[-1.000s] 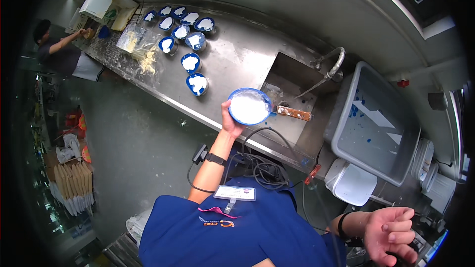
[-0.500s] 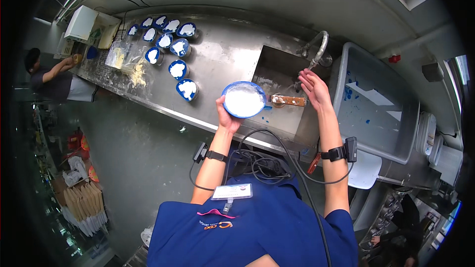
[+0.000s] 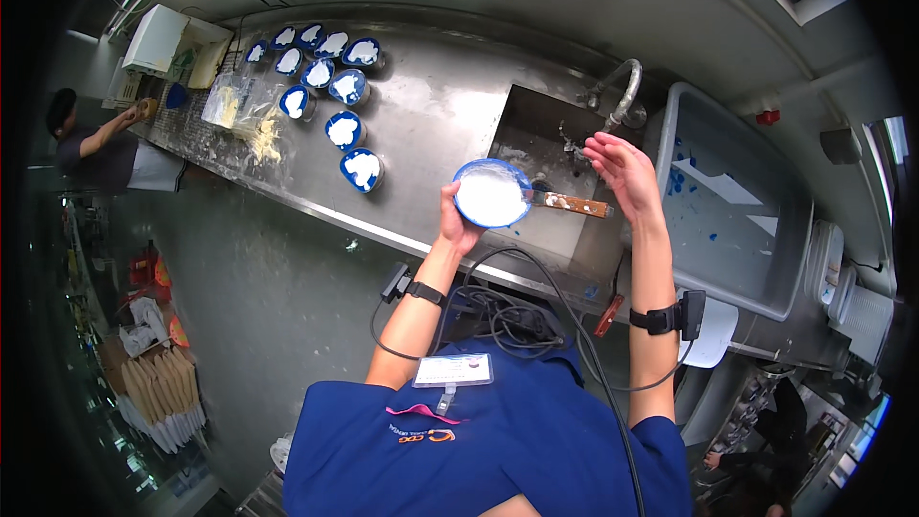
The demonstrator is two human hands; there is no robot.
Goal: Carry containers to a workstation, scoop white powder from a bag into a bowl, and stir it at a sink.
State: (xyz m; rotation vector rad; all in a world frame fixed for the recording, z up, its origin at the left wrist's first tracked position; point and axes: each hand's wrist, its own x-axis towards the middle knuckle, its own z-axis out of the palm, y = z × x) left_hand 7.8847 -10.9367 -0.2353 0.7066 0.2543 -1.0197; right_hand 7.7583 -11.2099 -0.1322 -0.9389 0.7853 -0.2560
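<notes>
My left hand grips the left side of a blue mixing bowl with white powder or paste in it, above the sink's near left part. A spatula with a wooden handle, smeared white, juts from the bowl's right rim; its blade is mostly hidden. To the right, my right hand is raised below the curved tap, fingers stretched and holding nothing. Something like splashing water shows just left of its fingertips.
Several blue-rimmed cups heaped with white paste stand on the steel counter at left. A large grey tub with water and blue bits lies right of the sink. Another person works at far left. A black cable hangs across my front.
The bowl in my left hand has shifted right and slightly down, and the spatula has moved right with it. My right hand has moved a little to the right.
</notes>
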